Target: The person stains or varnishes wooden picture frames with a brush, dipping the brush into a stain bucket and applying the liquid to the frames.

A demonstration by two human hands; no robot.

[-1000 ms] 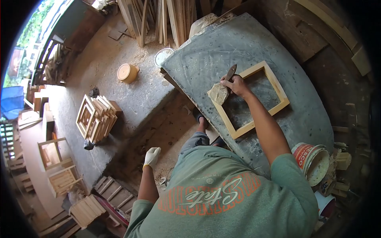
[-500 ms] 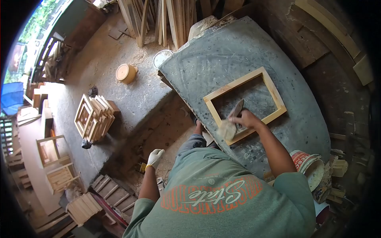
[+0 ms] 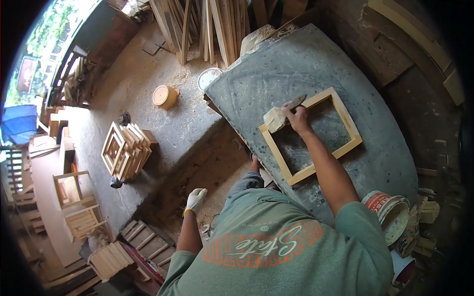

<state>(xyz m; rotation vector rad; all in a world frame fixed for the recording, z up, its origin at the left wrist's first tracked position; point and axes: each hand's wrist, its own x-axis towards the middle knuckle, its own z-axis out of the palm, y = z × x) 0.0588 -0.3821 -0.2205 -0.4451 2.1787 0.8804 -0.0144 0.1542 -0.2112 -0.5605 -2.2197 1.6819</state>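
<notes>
Right hand (image 3: pixel 299 118) back at frame (image 3: pixel 347 116) corner, gripping scraper (image 3: pixel 296 101) angled up-right, left hand (image 3: pixel 196 200) seemingly slack

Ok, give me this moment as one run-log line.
right hand: grips putty knife and pale wad at left corner of wooden frame | left hand: gloved, hanging by side | frame: flat on grey table

Tool (image 3: pixel 297 101) handle hidden in grip (image 3: pixel 299 117); perhaps scraper

Pale square wooden frame (image 3: pixel 347 116) lies flat on the grey desk (image 3: pixel 276 64). A small scraper (image 3: pixel 296 102) and a pale wad (image 3: pixel 274 118), maybe cloth, sit at its far corner.
</notes>
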